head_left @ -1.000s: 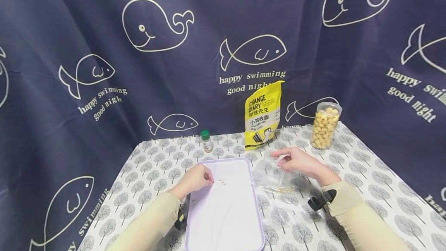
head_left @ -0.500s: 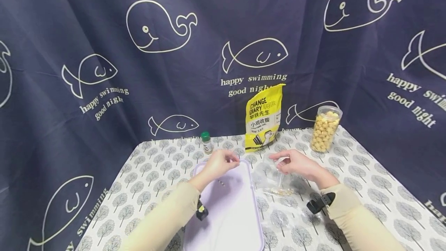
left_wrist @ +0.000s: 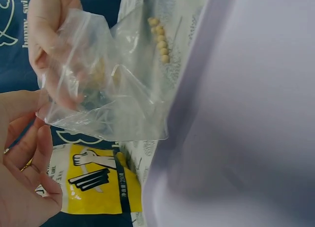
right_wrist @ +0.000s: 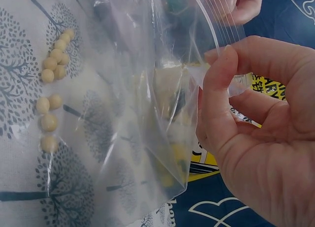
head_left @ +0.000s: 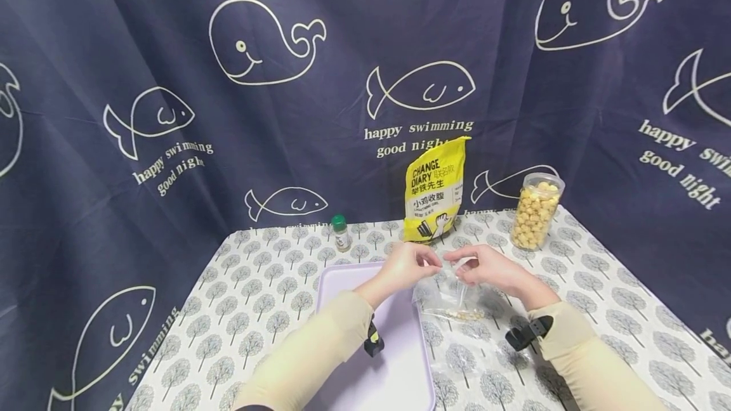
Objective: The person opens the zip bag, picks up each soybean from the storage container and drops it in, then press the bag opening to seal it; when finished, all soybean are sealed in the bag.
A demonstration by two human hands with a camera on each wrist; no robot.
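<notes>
Bag (right_wrist: 133,133) between curled right fingers (right_wrist: 220,81)

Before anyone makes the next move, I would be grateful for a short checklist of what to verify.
1. Right hand gripping the clear bag: ok.
2. Left hand beside the bag's edge: ok.
3. Left hand's contents known: cannot tell.
4. Beads visible inside the bag: ok.
5. Tray free of beads: cannot tell, left sleeve hides part.
6. Green-capped bottle clear of both hands: ok.
</notes>
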